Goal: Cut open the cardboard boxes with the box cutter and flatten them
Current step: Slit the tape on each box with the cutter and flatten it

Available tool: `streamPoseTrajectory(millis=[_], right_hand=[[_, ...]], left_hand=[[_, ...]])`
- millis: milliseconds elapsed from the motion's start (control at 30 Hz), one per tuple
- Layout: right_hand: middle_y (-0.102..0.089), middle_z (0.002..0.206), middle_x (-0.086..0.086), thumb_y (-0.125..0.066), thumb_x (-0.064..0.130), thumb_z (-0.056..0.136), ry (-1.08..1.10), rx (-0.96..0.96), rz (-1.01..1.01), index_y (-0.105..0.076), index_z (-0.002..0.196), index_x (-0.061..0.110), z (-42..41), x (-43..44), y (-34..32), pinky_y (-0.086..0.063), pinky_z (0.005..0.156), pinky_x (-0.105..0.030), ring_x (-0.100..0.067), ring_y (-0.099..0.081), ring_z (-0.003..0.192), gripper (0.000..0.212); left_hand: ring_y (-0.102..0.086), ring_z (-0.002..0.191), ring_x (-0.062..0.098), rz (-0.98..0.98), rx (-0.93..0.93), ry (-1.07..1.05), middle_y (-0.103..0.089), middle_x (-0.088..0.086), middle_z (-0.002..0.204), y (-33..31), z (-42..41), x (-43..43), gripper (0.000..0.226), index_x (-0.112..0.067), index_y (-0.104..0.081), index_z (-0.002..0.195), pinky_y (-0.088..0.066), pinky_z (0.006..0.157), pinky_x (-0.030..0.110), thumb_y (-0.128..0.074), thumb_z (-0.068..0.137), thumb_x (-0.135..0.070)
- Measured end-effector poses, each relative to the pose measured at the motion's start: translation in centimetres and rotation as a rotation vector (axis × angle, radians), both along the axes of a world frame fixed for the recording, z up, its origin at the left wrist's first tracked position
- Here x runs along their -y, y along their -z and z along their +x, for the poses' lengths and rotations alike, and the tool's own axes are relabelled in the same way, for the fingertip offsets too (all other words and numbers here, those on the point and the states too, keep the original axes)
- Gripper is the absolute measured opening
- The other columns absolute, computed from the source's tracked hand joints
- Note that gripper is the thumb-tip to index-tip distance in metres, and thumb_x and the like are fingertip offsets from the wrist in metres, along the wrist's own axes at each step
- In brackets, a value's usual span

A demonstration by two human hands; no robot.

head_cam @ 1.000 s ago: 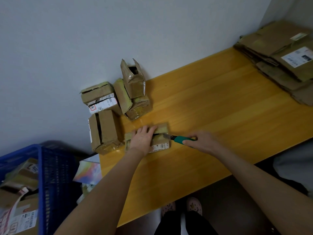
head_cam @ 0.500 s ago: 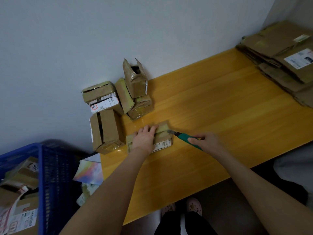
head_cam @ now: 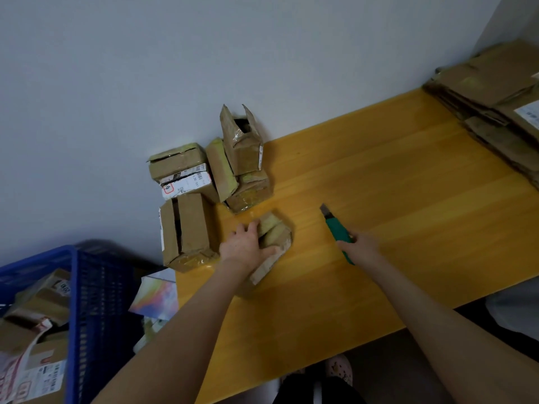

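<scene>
One view, head camera. One small box [head_cam: 275,239] is in work on the tabletop [head_cam: 408,199] near its left end, just in front of the pile of uncut boxes [head_cam: 204,182] stacked against the wall. The left hand [head_cam: 242,249] grips it: fingers [head_cam: 252,225] curl over the top, and the thumb lies along the near side. The right hand [head_cam: 360,246] is wrapped round the green handle of the box cutter [head_cam: 335,228], blade out and pointing away from the person, well apart from the box and cutting nothing. Handling guess: light, likely empty, thin corrugated card. It should be stiff along the panels but dent easily, and the tape looks glossy, so probably slippery under a palm. Best hold is palm across the top and fingers down the sides, off the tape seam where the blade runs. Card crushes rather than breaks, so no fragility worry. The risk is the box skating on the smooth wood. Looks: scuffed brown card, pale yellowish tape across the top, a white printed label on the near side, skewed to the tabletop edge, corners soft. Cannot tell if the seam is fully slit. Flattened cardboard [head_cam: 495,112] is stacked at far right. A blue basket [head_cam: 75,287] with more boxes stands at left, off the tabletop.
</scene>
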State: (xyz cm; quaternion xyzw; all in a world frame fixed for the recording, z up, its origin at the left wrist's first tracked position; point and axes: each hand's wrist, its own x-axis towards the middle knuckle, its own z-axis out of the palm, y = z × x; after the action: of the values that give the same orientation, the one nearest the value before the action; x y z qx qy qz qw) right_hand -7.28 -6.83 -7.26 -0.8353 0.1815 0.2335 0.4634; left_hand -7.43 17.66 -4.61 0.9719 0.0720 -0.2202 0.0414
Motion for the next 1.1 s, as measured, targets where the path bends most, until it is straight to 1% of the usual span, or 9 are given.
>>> streamPoseTrajectory(millis=[133, 267, 400, 533, 667, 767, 833, 1000, 1100], right_hand=[[-0.053, 0.134, -0.013, -0.05, 0.002, 0.096, -0.072, -0.019, -0.037, -0.035, 0.147, 0.011, 1.5, -2.7, 0.8, -0.049, 0.08, -0.034, -0.027, -0.055, 0.105, 0.053], [-0.058, 0.129, -0.01, -0.047, 0.019, 0.1, -0.177, 0.071, -0.263, -0.037, 0.147, 0.014, 1.7, -3.8, -0.6, -0.046, 0.061, -0.025, -0.023, -0.06, 0.093, 0.048], [-0.055, 0.135, -0.009, -0.045, 0.04, 0.1, -0.365, 0.053, -0.149, -0.041, 0.143, 0.01, 0.1, -6.9, -1.9, -0.045, 0.093, -0.033, -0.026, -0.054, 0.119, 0.053], [-0.058, 0.129, -0.005, -0.045, 0.046, 0.098, -0.284, -0.035, -0.094, -0.041, 0.14, 0.016, -0.8, -8.8, -2.0, -0.049, 0.088, -0.035, -0.026, -0.058, 0.112, 0.052], [-0.053, 0.135, -0.002, -0.051, 0.051, 0.093, -0.1, -0.005, 0.009, -0.028, 0.148, 0.023, 0.1, -8.0, -3.5, -0.048, 0.093, -0.038, -0.028, -0.056, 0.117, 0.066], [-0.054, 0.134, -0.004, -0.067, 0.034, 0.086, 0.068, -0.021, 0.283, -0.035, 0.143, 0.025, 0.8, -7.4, -5.4, -0.048, 0.097, -0.048, -0.028, -0.056, 0.115, 0.066], [-0.054, 0.134, -0.004, -0.075, 0.029, 0.077, 0.065, 0.041, 0.295, -0.036, 0.144, 0.022, 1.1, -7.1, -6.4, -0.048, 0.098, -0.049, -0.028, -0.055, 0.118, 0.077], [-0.052, 0.13, -0.004, -0.072, 0.057, 0.049, -0.034, 0.222, 0.216, -0.029, 0.141, 0.043, 2.9, -7.1, -4.6, -0.052, 0.091, -0.049, -0.026, -0.055, 0.113, 0.103], [-0.051, 0.128, -0.005, -0.07, 0.042, 0.057, -0.091, 0.286, 0.189, -0.03, 0.145, 0.034, 2.0, -7.2, -8.4, -0.052, 0.09, -0.05, -0.025, -0.053, 0.112, 0.097]], left_hand=[[-0.058, 0.111, 0.029, -0.035, 0.057, 0.006, -0.048, 0.005, 0.134, -0.1, -0.5, 1.0, 0.063, -0.025, -0.026, 0.149, -0.053, 0.075, 0.039, -0.048, 0.096, -0.052], [-0.061, 0.105, 0.028, 0.034, 0.098, 0.004, -0.054, 0.005, 0.126, -0.8, -0.4, 1.5, 0.052, -0.019, -0.038, 0.142, -0.053, 0.072, 0.036, -0.05, 0.097, -0.042], [-0.061, 0.105, 0.03, 0.052, 0.087, 0.02, -0.06, 0.01, 0.118, -1.5, 0.3, 2.7, 0.03, -0.009, -0.049, 0.125, -0.043, 0.068, 0.033, -0.041, 0.1, -0.024], [-0.061, 0.1, 0.034, -0.071, 0.113, 0.024, -0.062, 0.014, 0.108, -2.7, 0.2, 3.4, 0.023, -0.007, -0.057, 0.108, -0.043, 0.07, 0.035, -0.039, 0.1, -0.018], [-0.06, 0.101, 0.037, -0.158, 0.176, 0.063, -0.061, 0.016, 0.109, -4.7, 0.4, 3.7, 0.026, -0.007, -0.052, 0.118, -0.05, 0.078, 0.039, -0.039, 0.099, -0.017], [-0.062, 0.099, 0.035, -0.154, 0.238, 0.092, -0.061, 0.016, 0.112, -6.8, 0.5, 4.2, 0.046, -0.012, -0.034, 0.143, -0.051, 0.078, 0.041, -0.041, 0.099, -0.019], [-0.064, 0.095, 0.032, -0.142, 0.296, 0.064, -0.063, 0.014, 0.109, -8.2, 0.6, 4.3, 0.052, -0.014, -0.03, 0.146, -0.052, 0.073, 0.039, -0.045, 0.097, -0.02], [-0.066, 0.085, 0.025, -0.05, 0.45, 0.043, -0.067, 0.008, 0.096, -11.7, 1.8, 4.1, 0.017, -0.011, -0.057, 0.105, -0.056, 0.07, 0.036, -0.045, 0.1, -0.022], [-0.061, 0.075, 0.02, 0.013, 0.482, 0.075, -0.059, 0.001, 0.083, -13.0, 2.0, 3.7, 0.018, -0.011, -0.057, 0.1, -0.049, 0.059, 0.029, -0.041, 0.102, -0.017]])
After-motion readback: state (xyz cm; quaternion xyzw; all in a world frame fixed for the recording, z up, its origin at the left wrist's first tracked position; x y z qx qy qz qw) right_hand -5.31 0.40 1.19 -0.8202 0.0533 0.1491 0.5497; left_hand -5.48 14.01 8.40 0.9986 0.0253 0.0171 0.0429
